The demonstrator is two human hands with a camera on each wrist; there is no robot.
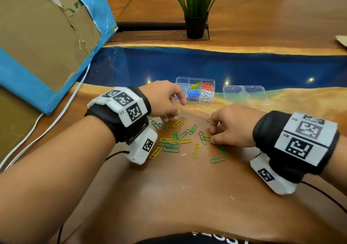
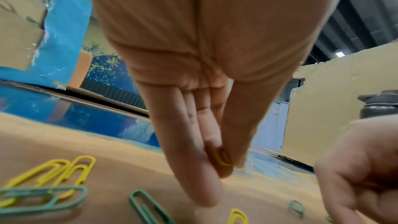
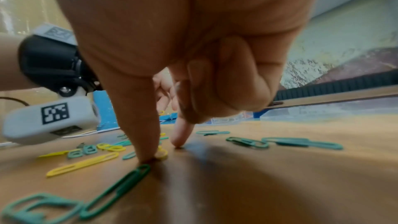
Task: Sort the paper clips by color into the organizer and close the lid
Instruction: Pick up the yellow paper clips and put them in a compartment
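Observation:
Several loose green and yellow paper clips (image 1: 174, 142) lie on the wooden table between my hands. My left hand (image 1: 170, 117) hovers at the pile's far edge and pinches a yellow clip (image 2: 223, 159) between thumb and fingers. On the right side of the pile, my right hand (image 1: 211, 135) has its thumb and index tips on the table, pinching another yellow clip (image 3: 161, 153); its other fingers are curled. The clear organizer (image 1: 195, 79) stands beyond, holding blue, yellow, red and white clips in separate compartments. Its clear lid (image 1: 244, 93) lies open to the right.
A cardboard box with blue tape (image 1: 47, 46) stands at the left, and a white cable (image 1: 47, 127) runs along its base. A potted plant (image 1: 196, 18) sits at the back. The table's blue resin strip (image 1: 262, 65) runs behind the organizer. A dark bottle (image 2: 379, 105) shows in the left wrist view.

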